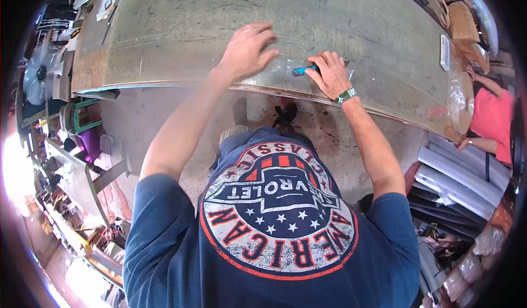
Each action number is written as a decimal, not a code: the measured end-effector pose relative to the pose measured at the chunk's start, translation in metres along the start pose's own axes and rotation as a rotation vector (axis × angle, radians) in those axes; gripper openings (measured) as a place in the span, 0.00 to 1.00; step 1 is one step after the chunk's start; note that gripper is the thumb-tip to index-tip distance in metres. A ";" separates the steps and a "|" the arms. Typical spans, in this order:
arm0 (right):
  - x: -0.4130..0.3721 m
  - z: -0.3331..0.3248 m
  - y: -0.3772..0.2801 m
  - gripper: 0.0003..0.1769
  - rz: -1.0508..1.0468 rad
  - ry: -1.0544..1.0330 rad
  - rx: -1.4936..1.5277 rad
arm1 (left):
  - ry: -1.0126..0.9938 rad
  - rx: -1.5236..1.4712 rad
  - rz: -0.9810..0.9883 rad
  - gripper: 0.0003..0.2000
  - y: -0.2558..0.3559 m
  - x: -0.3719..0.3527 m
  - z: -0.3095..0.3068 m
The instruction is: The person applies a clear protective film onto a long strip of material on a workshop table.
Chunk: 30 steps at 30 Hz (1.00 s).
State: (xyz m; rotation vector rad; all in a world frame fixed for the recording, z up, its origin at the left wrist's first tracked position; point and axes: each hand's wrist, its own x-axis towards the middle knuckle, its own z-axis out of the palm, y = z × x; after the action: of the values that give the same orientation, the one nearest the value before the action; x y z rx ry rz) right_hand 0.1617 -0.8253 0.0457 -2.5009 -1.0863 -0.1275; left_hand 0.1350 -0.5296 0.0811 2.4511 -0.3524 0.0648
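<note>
My left hand [250, 51] hovers over the worktable [230, 11] close to its near edge, fingers apart and slightly blurred, with nothing visible in them. To its right, my right hand [331, 76] is closed around a blue utility knife [303, 70], low over the tabletop. One end of the knife sticks out on the left of the hand; a dark part shows beyond the fingers on the other side. Between and beneath the hands lies what looks like clear plastic film [281, 69] near the table's edge, its outline hard to make out.
Another person in a pink shirt [491, 116] stands at the table's right end. Below them, large rolls of sheet material [455, 171] are stacked. A white object [444, 52] and cardboard boxes [465, 22] are at the right. Shelving and clutter [82, 171] fill the left.
</note>
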 end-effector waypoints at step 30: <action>0.250 -0.071 0.014 0.14 0.527 0.112 0.922 | -0.291 -0.557 -0.466 0.08 -0.193 -0.015 -0.186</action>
State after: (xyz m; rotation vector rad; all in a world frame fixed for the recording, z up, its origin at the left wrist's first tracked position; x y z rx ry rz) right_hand 0.3500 -0.6923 0.1662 -1.8002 -0.2766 0.3135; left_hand 0.1802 -0.2664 0.1084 1.9248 0.0838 -0.5241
